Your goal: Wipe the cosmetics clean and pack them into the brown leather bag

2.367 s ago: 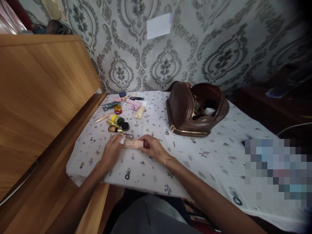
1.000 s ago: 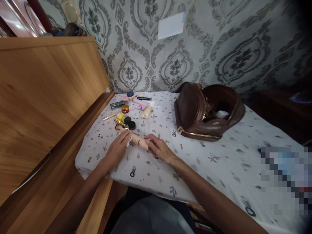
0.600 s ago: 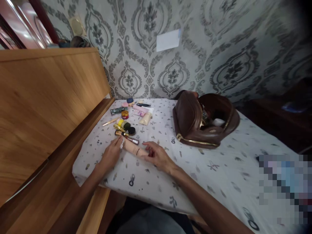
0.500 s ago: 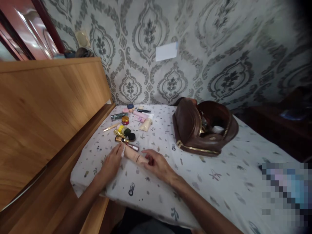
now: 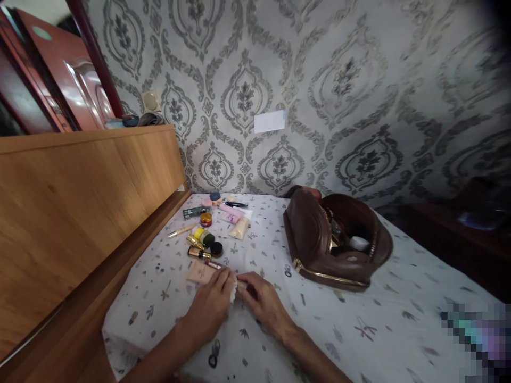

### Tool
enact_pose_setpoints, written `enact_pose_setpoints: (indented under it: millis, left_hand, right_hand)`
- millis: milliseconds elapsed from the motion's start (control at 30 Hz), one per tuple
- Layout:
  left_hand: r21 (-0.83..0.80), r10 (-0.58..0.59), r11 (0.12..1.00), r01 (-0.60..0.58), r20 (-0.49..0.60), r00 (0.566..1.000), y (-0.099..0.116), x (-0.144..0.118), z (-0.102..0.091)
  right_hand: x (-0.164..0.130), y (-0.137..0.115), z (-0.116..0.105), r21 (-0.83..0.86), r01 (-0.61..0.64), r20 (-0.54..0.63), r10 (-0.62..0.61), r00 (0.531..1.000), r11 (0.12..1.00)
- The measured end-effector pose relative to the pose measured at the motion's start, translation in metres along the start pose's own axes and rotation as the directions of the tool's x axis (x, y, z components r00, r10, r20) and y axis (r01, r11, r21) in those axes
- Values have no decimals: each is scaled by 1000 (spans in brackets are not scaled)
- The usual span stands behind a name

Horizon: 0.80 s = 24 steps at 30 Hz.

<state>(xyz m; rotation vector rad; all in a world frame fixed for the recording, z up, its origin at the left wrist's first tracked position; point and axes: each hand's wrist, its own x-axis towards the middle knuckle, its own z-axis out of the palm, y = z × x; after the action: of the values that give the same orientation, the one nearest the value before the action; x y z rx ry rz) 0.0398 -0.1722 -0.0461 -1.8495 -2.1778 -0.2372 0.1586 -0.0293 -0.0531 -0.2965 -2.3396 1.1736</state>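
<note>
Both hands meet low in the middle of the worktop (image 5: 359, 319). Left hand (image 5: 211, 307) lies palm down, fingers curled over a bit of white cloth (image 5: 233, 290). Right hand (image 5: 261, 300) sits just beside it, at about 3 o'clock, fingertips bent and pinching the same white bit. What is under the left palm is hidden.

A tan tube (image 5: 200, 272) lies flat on the worktop, touching the left hand's fingertips. From the hands it is at about 11 o'clock. Its long way seems to run from 10 o'clock to 4 o'clock, and part of it is covered by the fingers. The left hand is the nearer one.

Farther off at 12 o'clock is a bunch of small makeup things (image 5: 205, 234). A brown bag (image 5: 311, 239) lies open at about 2 o'clock, well apart from the hands. A wooden board (image 5: 80, 213) stands along the left side.
</note>
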Motion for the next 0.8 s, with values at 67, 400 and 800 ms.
enact_pose_setpoints:
  millis: [67,400,800]
  left_hand:
    - [-2,-45,999,45,21,999,-6,11,-5]
    - [126,151,984,-126,-217,964,-33,23,5]
    - [73,136,990,-120,-296,945,-29,26,15]
  right_hand:
    - [0,-1,0,-14,-20,-2,20,1000,1000]
    - [-5,-6,2,-79,-71,-33,69,997,994]
    - [-6,1,2,-83,-78,-2,79,997,993]
